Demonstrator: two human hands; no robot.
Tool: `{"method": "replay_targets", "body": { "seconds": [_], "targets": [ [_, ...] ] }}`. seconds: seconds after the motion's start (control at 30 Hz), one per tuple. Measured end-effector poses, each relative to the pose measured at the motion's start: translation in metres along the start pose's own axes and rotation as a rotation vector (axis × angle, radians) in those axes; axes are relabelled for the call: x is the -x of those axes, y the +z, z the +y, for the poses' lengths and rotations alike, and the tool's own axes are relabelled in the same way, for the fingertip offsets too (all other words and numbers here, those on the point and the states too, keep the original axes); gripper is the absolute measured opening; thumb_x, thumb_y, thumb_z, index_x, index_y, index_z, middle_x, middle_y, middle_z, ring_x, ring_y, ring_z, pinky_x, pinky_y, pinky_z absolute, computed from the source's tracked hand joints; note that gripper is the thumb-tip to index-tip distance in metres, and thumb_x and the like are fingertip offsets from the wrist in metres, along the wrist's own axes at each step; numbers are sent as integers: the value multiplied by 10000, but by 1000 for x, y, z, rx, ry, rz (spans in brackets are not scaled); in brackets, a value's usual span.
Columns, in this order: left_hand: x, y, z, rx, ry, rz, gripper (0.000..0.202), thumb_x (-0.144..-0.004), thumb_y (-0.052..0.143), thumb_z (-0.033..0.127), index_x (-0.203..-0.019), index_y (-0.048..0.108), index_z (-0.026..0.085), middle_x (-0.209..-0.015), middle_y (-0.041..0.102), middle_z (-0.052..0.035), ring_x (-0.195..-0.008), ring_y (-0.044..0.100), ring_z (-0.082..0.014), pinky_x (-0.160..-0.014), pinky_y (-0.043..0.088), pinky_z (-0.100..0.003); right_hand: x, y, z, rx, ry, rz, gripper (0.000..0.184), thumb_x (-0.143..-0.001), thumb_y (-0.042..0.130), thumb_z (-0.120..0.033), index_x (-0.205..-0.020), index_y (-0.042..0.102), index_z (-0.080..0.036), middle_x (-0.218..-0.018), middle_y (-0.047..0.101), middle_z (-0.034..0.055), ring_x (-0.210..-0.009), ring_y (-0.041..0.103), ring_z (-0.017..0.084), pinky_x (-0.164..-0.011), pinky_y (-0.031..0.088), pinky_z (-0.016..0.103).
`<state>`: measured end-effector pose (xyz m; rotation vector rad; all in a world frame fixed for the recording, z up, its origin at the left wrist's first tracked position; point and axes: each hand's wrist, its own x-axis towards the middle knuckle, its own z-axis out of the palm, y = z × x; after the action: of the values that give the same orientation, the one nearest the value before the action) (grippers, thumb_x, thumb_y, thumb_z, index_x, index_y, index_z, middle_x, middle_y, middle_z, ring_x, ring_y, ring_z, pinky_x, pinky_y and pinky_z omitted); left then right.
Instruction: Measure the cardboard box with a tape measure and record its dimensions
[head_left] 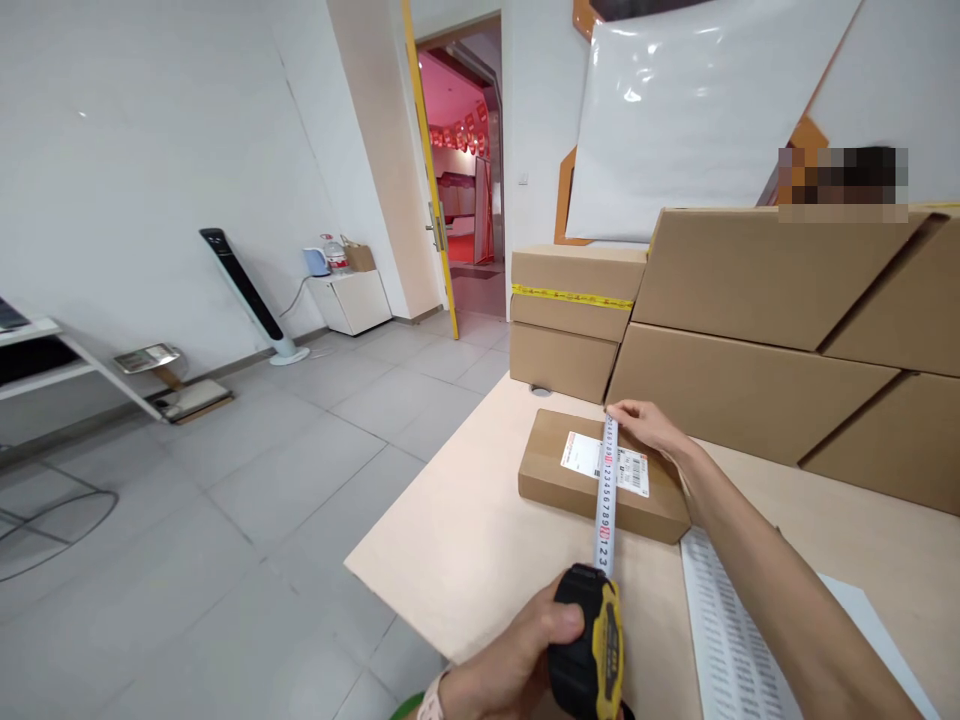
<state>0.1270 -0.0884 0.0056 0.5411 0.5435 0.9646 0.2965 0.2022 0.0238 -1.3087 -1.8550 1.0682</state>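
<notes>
A small flat cardboard box [555, 475] with a white shipping label [581, 453] lies on the pale wooden table [450, 540]. My left hand [510, 665] grips a black and yellow tape measure case [589, 640] at the near edge. Its white tape blade [606, 490] runs across the top of the box. My right hand [645, 425] pinches the blade's far end at the box's back edge.
Large stacked cardboard cartons [750, 320] stand behind the small box; one smaller carton [574, 300] has yellow tape. A sheet of white labels [724, 640] lies at the right. A tower fan [247, 295], a scale [169, 385] and a low cabinet [349, 300] stand on the tiled floor.
</notes>
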Motion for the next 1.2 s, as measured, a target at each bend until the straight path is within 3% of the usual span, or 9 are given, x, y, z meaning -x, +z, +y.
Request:
{"method": "replay_targets", "body": {
  "seconds": [0.1,0.23,0.37,0.5,0.63,0.83,0.97,1.07,1.2],
  "targets": [
    [10,-12,14,-102,114,-8,741,-656,721,446,-1311,431,255,-1124,558,-111,-905,593,-256,-778,487,-429,26,-21,-6,-48,-68,157,449,-806,524,-551,-1029,682,-195,-1139,688,79,-1071,613,238,-927,458,355],
    [19,-36,42,-322,321,133,909,-645,755,449,-1414,300,283,-1205,525,-113,-910,598,-261,-789,488,-412,81,-47,9,75,45,311,492,-829,469,-598,-1029,691,-207,-1124,694,102,-1081,615,288,-957,449,433],
    [8,-58,62,-391,381,266,842,-716,710,439,-1416,267,287,-1102,577,-93,-826,632,-240,-653,525,-345,134,-45,35,82,205,205,517,-823,456,-621,-1035,708,-222,-1164,680,109,-1137,585,329,-960,464,456],
    [-10,-71,66,-303,313,263,684,-757,645,463,-1328,390,187,-927,636,-106,-721,661,-262,-501,534,-320,167,-27,29,-89,245,1,533,-834,428,-647,-1092,696,-265,-1240,645,47,-1196,549,305,-1010,445,425],
    [-13,-69,84,-284,301,242,614,-758,618,486,-1241,482,132,-910,659,-134,-741,679,-295,-496,543,-312,181,-25,-1,-104,290,-19,559,-819,478,-642,-1183,648,-252,-1272,624,61,-1195,548,297,-994,461,395],
    [-31,-38,127,-265,335,47,608,-764,565,530,-1244,508,161,-1211,595,-179,-712,683,-275,-446,538,-309,168,-33,-36,88,196,39,746,-741,588,-631,-1374,455,-261,-1207,646,105,-998,651,306,-893,506,458],
    [-45,-28,135,-335,401,24,643,-772,600,461,-1306,466,130,-1205,592,-186,-748,682,-276,-501,558,-325,156,-13,-35,261,3,82,687,-765,571,-611,-1363,461,-290,-1403,482,103,-1208,512,323,-960,456,466],
    [-35,-48,142,-430,425,33,750,-766,625,448,-1411,325,209,-1223,577,-166,-794,678,-281,-551,565,-354,168,8,-28,379,-137,53,662,-783,573,-573,-1377,433,-316,-1466,399,80,-1329,367,320,-1029,385,486],
    [-16,-95,165,-638,322,22,927,-652,746,431,-1431,270,272,-1202,576,-126,-847,665,-278,-674,549,-374,200,30,-17,436,-170,27,314,-850,496,-492,-1094,578,-311,-1189,600,61,-1079,568,264,-839,502,411]
  ]
}}
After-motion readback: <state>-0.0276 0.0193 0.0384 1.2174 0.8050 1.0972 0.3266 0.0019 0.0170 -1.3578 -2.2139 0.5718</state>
